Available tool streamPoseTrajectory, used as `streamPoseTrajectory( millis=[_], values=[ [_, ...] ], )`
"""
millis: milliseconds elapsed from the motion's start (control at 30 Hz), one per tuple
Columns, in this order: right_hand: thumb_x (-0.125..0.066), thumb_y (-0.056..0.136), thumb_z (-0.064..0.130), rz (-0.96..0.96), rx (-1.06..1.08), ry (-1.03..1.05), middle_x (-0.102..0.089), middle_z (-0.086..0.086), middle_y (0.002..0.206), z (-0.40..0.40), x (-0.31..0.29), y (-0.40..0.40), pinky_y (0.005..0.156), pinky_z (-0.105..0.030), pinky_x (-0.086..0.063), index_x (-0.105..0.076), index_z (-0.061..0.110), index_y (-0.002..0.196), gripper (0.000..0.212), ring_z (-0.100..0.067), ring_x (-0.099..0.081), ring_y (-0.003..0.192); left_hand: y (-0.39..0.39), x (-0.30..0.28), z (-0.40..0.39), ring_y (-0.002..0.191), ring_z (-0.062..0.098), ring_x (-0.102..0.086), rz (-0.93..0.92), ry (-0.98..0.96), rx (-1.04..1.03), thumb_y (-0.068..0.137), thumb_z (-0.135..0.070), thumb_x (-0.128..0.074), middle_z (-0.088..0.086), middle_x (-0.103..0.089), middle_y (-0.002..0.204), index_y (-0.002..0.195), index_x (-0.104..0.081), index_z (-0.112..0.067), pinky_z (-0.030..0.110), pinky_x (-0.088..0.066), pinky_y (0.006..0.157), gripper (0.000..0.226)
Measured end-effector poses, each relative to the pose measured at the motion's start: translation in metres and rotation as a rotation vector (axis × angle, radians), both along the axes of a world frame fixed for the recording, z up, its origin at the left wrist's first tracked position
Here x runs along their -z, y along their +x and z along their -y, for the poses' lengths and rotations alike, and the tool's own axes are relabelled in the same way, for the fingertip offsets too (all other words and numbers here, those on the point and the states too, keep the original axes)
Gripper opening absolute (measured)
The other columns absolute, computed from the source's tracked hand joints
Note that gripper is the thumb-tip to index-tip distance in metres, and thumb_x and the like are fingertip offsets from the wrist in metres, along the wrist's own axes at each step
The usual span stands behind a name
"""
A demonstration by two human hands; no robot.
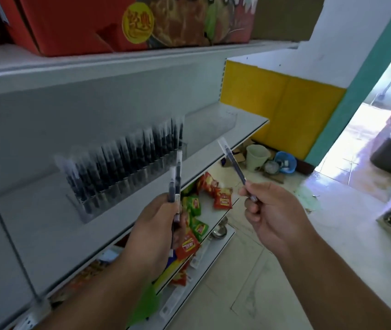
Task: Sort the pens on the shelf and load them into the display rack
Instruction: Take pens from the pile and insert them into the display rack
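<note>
shelving fills the left side: a grey metal shelf (225, 141) runs from lower left toward the middle, and on it stands a clear display rack (123, 172) packed with upright dark pens (127, 156), their caps blurred. above, on a higher shelf, sits a red carton (77, 22) with a yellow round label.

just right of the rack, the left hand (156, 229) is raised with its fingers curled round a small bunch of pens (175, 179), held upright with the caps pointing up; they overlap the rack's right end in the view, though whether they touch it cannot be told. how many pens are in the bunch is unclear, at least two.

below the hand, on the lower shelves, lie red and green snack packets (196, 210), some tipped over near the edge.

further right, the right hand (270, 210) pinches a single pen (233, 163) near its lower end between thumb and fingertips; this pen tilts up and to the left, its clear cap end in the air, apart from the rack and from the bunch. the two hands are apart, with a gap between them.

behind the right hand, on the tiled floor (249, 270), a pale bucket (257, 157) and a blue basin (285, 163) sit against a yellow wall panel (285, 103). at the far right a doorway (368, 120) opens to bright light.
</note>
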State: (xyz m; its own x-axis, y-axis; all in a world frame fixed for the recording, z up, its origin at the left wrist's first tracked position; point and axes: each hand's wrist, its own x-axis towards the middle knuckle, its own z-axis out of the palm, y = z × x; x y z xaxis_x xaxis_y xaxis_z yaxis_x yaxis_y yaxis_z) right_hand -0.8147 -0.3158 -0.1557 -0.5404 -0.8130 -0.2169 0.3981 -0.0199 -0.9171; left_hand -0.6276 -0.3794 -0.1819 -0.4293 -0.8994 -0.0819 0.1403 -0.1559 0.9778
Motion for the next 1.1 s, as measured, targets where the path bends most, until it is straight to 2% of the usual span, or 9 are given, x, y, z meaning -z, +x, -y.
streamPoseTrajectory(
  millis=[200,367,500,633,767,833,900,1000,1100],
  values=[
    [-0.051,0.097,0.005,0.128,-0.121,-0.114,-0.061,-0.007,0.072,0.061,-0.001,-0.042,0.04,-0.019,-0.031,-0.054,0.009,0.082,0.015,-0.009,-0.039,0.047,-0.036,0.002,0.042,0.043,0.017,-0.023,-0.008,0.058,-0.05,0.098,-0.006,-0.037,0.012,-0.035,0.063,0.083,-0.046,-0.008,0.031,-0.016,0.045,0.017],
    [-0.047,0.098,0.001,0.174,-0.345,-0.15,-0.06,-0.007,0.075,0.13,0.0,-0.079,0.046,-0.022,-0.043,-0.058,0.009,0.105,0.016,-0.014,-0.051,0.053,-0.068,0.007,0.064,0.042,0.016,-0.025,-0.005,0.054,-0.206,0.099,-0.003,-0.036,0.011,-0.04,0.065,0.073,-0.039,-0.01,0.03,-0.018,0.045,0.027],
    [-0.043,0.098,-0.002,-0.052,-0.47,-0.08,-0.068,-0.007,0.075,0.188,0.001,-0.108,0.057,-0.03,-0.046,-0.056,0.011,0.101,0.019,-0.021,-0.066,0.068,-0.095,0.009,0.075,0.047,0.02,-0.025,0.068,-0.014,-0.358,0.099,-0.002,-0.035,0.016,-0.04,0.071,0.071,-0.039,-0.009,0.031,-0.021,0.047,0.029],
    [-0.053,0.099,0.012,-0.418,-0.559,-0.121,-0.075,-0.003,0.08,0.23,-0.004,-0.127,0.067,-0.03,-0.04,-0.058,0.013,0.087,0.013,-0.012,-0.066,0.075,-0.125,0.01,0.076,0.048,0.02,-0.023,0.055,0.016,-0.482,0.1,-0.001,-0.034,0.016,-0.038,0.069,0.077,-0.038,0.001,0.033,-0.02,0.047,0.023],
    [-0.063,0.093,0.023,-0.714,-0.585,-0.176,-0.07,-0.011,0.081,0.263,-0.006,-0.134,0.058,-0.027,-0.043,-0.064,0.01,0.081,0.017,-0.011,-0.057,0.063,-0.148,0.012,0.073,0.047,0.02,-0.024,0.044,0.004,-0.608,0.098,0.001,-0.034,0.02,-0.037,0.068,0.078,-0.035,0.002,0.031,-0.02,0.045,0.02],
    [-0.066,0.089,0.024,-0.831,-0.616,-0.19,-0.068,-0.008,0.082,0.277,-0.009,-0.132,0.052,-0.024,-0.044,-0.062,0.014,0.087,0.011,-0.012,-0.057,0.062,-0.154,0.015,0.07,0.048,0.02,-0.024,0.055,0.023,-0.65,0.097,0.0,-0.035,0.018,-0.037,0.068,0.077,-0.035,0.0,0.03,-0.021,0.043,0.02],
    [-0.067,0.088,0.023,-0.897,-0.647,-0.229,-0.067,0.0,0.084,0.288,-0.012,-0.127,0.056,-0.022,-0.048,-0.056,0.019,0.091,0.012,-0.011,-0.063,0.071,-0.158,0.016,0.069,0.048,0.02,-0.025,0.064,0.045,-0.684,0.096,0.0,-0.035,0.015,-0.039,0.068,0.075,-0.037,-0.002,0.029,-0.022,0.041,0.021],
    [-0.064,0.091,0.024,-1.007,-0.688,-0.28,-0.065,0.006,0.084,0.299,-0.015,-0.119,0.051,-0.01,-0.044,-0.053,0.022,0.094,0.013,-0.005,-0.061,0.072,-0.161,0.011,0.07,0.048,0.021,-0.025,0.079,0.029,-0.719,0.095,0.0,-0.035,0.014,-0.039,0.069,0.074,-0.04,-0.006,0.028,-0.021,0.043,0.023],
    [-0.059,0.095,0.026,-1.133,-0.737,-0.318,-0.063,0.005,0.084,0.304,-0.008,-0.114,0.05,-0.011,-0.041,-0.052,0.019,0.097,0.01,-0.003,-0.056,0.069,-0.164,0.01,0.07,0.048,0.02,-0.026,0.068,0.032,-0.749,0.095,0.002,-0.035,0.014,-0.039,0.069,0.079,-0.042,-0.008,0.033,-0.018,0.046,0.02]
  ],
)
